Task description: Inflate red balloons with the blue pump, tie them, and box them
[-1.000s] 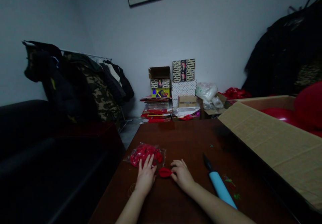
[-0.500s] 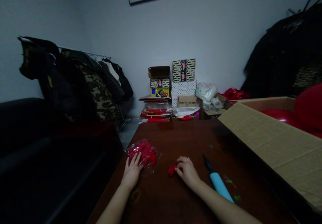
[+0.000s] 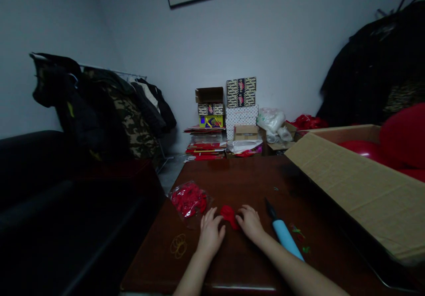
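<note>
A limp red balloon (image 3: 228,214) lies on the brown table between my hands. My left hand (image 3: 210,233) is just left of it, with thumb and fingers apart and nothing held. On the other side, my right hand (image 3: 251,223) has curved, parted fingers, its fingertips at the balloon's right edge. Beyond my left hand rests a clear plastic bag (image 3: 189,199) full of red balloons. A blue hand pump (image 3: 287,239) with a black nozzle lies to the right of my right forearm.
Several thin rubber bands (image 3: 178,246) lie at the table's (image 3: 229,174) left front. Small green scraps (image 3: 298,231) are right of the pump. A large cardboard box (image 3: 358,189) holding inflated red balloons (image 3: 403,136) borders the right side. Stacked boxes (image 3: 241,118) stand beyond the far edge.
My left hand has left the bag of balloons and moved right, beside the red balloon. The balloon, bunched at my right fingertips before, now lies more spread out.
</note>
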`<state>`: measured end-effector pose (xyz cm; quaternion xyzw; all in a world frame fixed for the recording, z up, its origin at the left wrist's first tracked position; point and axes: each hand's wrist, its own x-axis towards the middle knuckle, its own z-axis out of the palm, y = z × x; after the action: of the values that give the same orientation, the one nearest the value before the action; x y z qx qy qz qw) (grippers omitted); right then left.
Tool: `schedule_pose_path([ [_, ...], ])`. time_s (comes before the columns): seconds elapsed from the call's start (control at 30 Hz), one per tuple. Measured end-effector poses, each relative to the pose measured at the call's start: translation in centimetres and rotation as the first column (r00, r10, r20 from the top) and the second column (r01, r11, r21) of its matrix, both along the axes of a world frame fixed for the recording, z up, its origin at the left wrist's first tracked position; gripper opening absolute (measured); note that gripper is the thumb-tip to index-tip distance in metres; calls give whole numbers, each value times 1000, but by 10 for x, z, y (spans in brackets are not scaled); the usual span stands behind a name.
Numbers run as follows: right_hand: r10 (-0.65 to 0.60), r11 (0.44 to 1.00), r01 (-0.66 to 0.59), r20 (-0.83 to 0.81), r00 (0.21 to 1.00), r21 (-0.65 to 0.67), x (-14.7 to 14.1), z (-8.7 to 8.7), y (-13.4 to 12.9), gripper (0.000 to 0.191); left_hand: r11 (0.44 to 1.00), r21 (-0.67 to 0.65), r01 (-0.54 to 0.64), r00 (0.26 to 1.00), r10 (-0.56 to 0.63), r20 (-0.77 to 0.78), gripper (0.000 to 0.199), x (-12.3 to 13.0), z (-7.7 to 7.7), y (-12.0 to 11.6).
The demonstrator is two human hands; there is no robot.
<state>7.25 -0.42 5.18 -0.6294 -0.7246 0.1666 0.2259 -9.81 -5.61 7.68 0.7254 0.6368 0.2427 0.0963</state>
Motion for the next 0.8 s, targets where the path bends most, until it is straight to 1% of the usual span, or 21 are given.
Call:
schedule_pose_path([
  [0.03, 4, 1000, -4, 20, 1000, 13, 7, 1, -5, 26, 999, 0, -33, 997, 33, 69, 22, 8, -4, 0],
  [0.1, -2, 999, -1, 68, 998, 46, 25, 4, -15, 28, 999, 29, -46, 974, 38, 223, 11, 21, -14, 0],
  [0.13, -15, 998, 9, 95, 995, 66, 35, 6, -21, 31, 999, 26, -35, 952, 25, 307, 4, 27, -19, 0],
  [0.17, -36, 996, 26, 124, 992, 85, 46, 8, -27, 34, 999, 28, -47, 922, 33, 386, 7, 33, -24, 2],
  [0.23, -97, 990, 76, 179, 979, 119, 68, 9, -38, 41, 995, 3, -102, 855, 86, 511, 16, 44, -33, 7],
  [0.3, -170, 980, 141, 220, 960, 141, 88, 7, -49, 49, 989, -13, -150, 785, 127, 606, 15, 54, -41, 15],
  [0.33, -206, 974, 173, 249, 946, 148, 97, 5, -53, 51, 988, -17, -155, 757, 130, 640, 12, 59, -44, 19],
  [0.37, -236, 968, 199, 287, 928, 152, 104, 2, -58, 53, 989, -27, -142, 742, 125, 659, 10, 62, -45, 23],
  [0.4, -258, 964, 219, 329, 908, 152, 110, -1, -61, 53, 991, -36, -125, 742, 118, 660, 10, 64, -47, 26],
  [0.43, -270, 962, 230, 372, 888, 149, 115, -4, -65, 53, 993, -49, -111, 760, 117, 640, 13, 64, -47, 29],
  [0.5, -271, 962, 235, 431, 861, 135, 121, -7, -69, 50, 991, -79, -106, 820, 132, 557, 16, 63, -44, 32],
  [0.57, -253, 968, 224, 432, 866, 118, 121, -8, -71, 48, 981, -121, -152, 855, 192, 481, 16, 59, -39, 34],
  [0.6, -242, 970, 215, 422, 874, 111, 120, -7, -72, 47, 975, -145, -170, 847, 220, 485, 17, 57, -35, 34],
  [0.63, -231, 973, 205, 413, 881, 106, 118, -6, -73, 47, 968, -181, -173, 813, 244, 528, 16, 55, -32, 34],
  [0.67, -217, 976, 191, 403, 889, 104, 115, -4, -74, 47, 958, -230, -172, 745, 279, 606, 14, 53, -30, 34],
  [0.7, -194, 981, 166, 392, 899, 103, 112, -3, -76, 47, 941, -298, -163, 628, 332, 704, 11, 52, -28, 33],
  [0.73, -166, 985, 135, 378, 911, 107, 109, -1, -78, 47, 915, -376, -149, 453, 401, 796, 8, 51, -28, 32],
  [0.77, -132, 989, 98, 360, 923, 113, 106, 0, -81, 48, 884, -454, -112, 242, 467, 851, 8, 50, -28, 31],
  [0.8, -96, 991, 57, 337, 937, 124, 104, 2, -84, 49, 852, -520, -55, 24, 522, 853, 10, 49, -30, 29],
])
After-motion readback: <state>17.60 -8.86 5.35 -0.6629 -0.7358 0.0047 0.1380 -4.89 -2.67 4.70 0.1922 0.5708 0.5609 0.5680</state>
